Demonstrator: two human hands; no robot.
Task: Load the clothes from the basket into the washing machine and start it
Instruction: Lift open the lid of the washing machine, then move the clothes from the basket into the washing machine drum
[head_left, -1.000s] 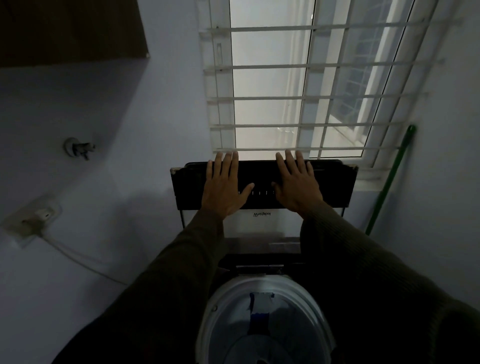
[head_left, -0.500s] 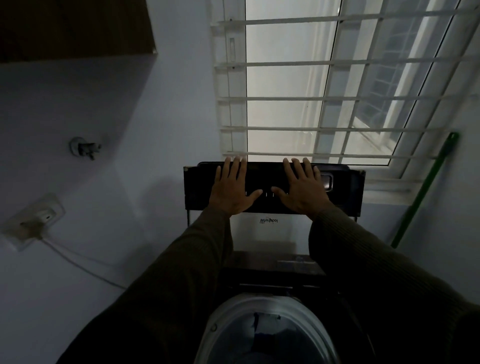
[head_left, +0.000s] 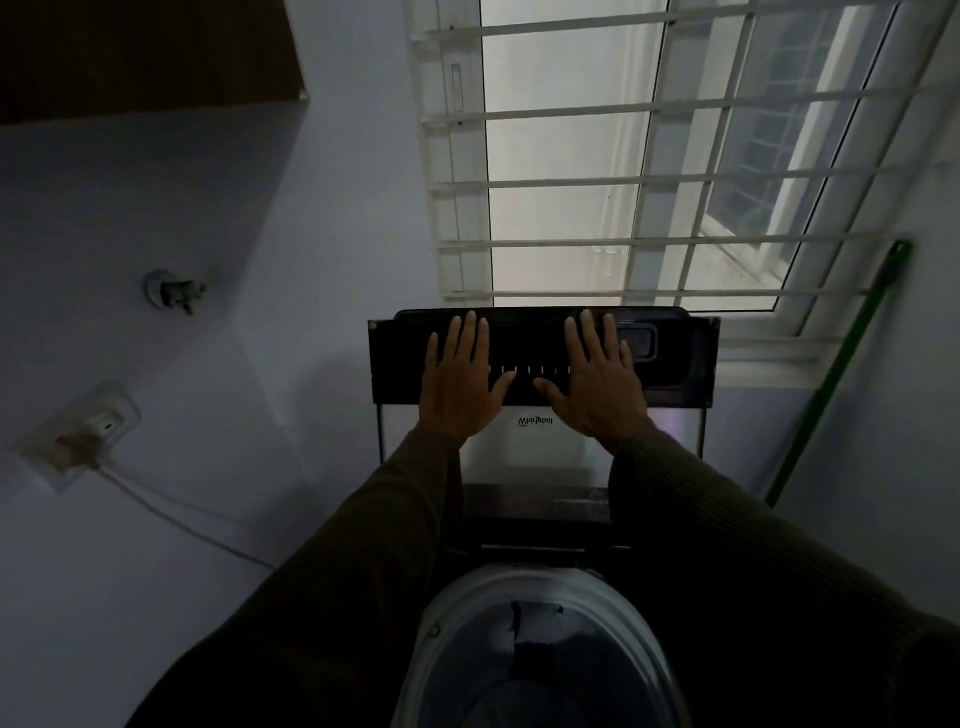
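While looking down over the open washer (head_left: 540, 519), pressing the left hand (head_left: 460, 384) and the right hand (head_left: 597, 384) flat against the dark band of its raised lid (head_left: 395, 364), with fingers straight and slightly fanned, gripping nothing, and thumbs angled inward toward each other without touching. Between the thumbs, making out a row of short white marks (head_left: 530, 370), too small to read. Just right of the right hand, noting a rounded rectangular recess (head_left: 638, 343) in the same dark band. Below the palms, on the pale part of the lid, reading the logo (head_left: 535, 421) "Whirlpool", upside down from here, with finer print beside it that cannot be deciphered. Following dark ribbed sleeves (head_left: 363, 571) from both wrists down to the lower corners. Between the forearms, looking into the white tub ring (head_left: 452, 613) and finding clothes (head_left: 535, 660) inside, a dark blue piece plainest, the rest too dim to sort out. Beyond the lid's top edge, facing a window (head_left: 571, 218) crossed by white bars (head_left: 571, 244), bright with daylight against an otherwise dim room. To the right, spotting a green pole (head_left: 841, 374) leaning on the wall (head_left: 337, 234) beside the sill. On the left wall, picking out a small tap (head_left: 174, 291), then lower a socket (head_left: 78, 436) with a plug (head_left: 78, 444) in it and a white cord (head_left: 171, 514) trailing down toward the left sleeve. In the upper left corner, seeing the underside of a dark cabinet (head_left: 145, 52).
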